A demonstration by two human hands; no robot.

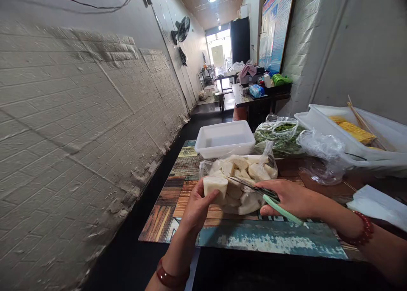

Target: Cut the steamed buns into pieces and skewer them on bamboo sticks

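My left hand [199, 202] is closed around a thick white piece of food [215, 186] with a flat cut face; I cannot tell its exact kind. A pair of dark scissors [246, 184] is in my right hand [286, 197], its blades pointing left towards that piece. A pale green strip [282, 210] sticks out beneath the right hand; whether it is part of the scissors is unclear. Under and behind both hands lies an open clear plastic bag [270, 155] full of similar pale chunks [238, 163].
A white plastic tub [224, 149] stands behind the bag. To its right are a bag of leafy greens [278, 132], crumpled plastic [322, 149], and a white bin [391, 142] with corn [356, 132] and sticks. The patterned table mat [270, 240] ends near me; a brick-patterned wall [79, 134] is left.
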